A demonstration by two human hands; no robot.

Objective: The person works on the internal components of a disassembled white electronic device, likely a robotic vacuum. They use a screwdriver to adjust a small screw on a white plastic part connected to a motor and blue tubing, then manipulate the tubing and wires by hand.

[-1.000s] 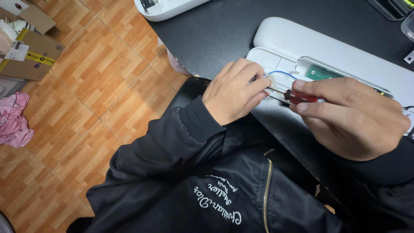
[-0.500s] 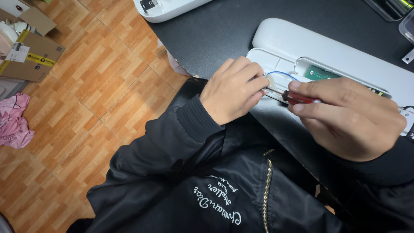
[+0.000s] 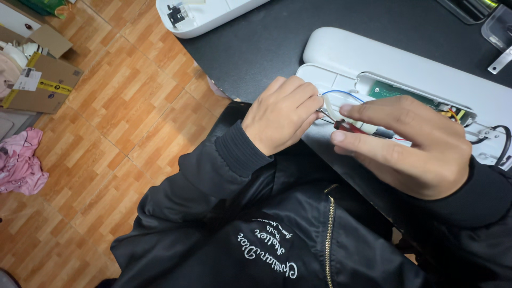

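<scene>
A long white plastic device housing (image 3: pixel 384 61) lies open on the black table (image 3: pixel 277 37), showing a green circuit board (image 3: pixel 397 93) and thin blue wires (image 3: pixel 341 95). My left hand (image 3: pixel 282 114) pinches a small white part at the housing's left end. My right hand (image 3: pixel 405 144) grips a red-handled tool (image 3: pixel 349 127), its tip pointing left toward the left fingers. Both arms wear black jacket sleeves.
A second white housing (image 3: pixel 208 13) lies at the table's far edge. Clear containers (image 3: pixel 496 21) stand at the top right. On the wooden floor to the left sit cardboard boxes (image 3: pixel 40 80) and a pink cloth (image 3: pixel 18 165).
Both hands stay at the housing's left end. My right fingers have shifted slightly along the red tool; the view has moved a little.
</scene>
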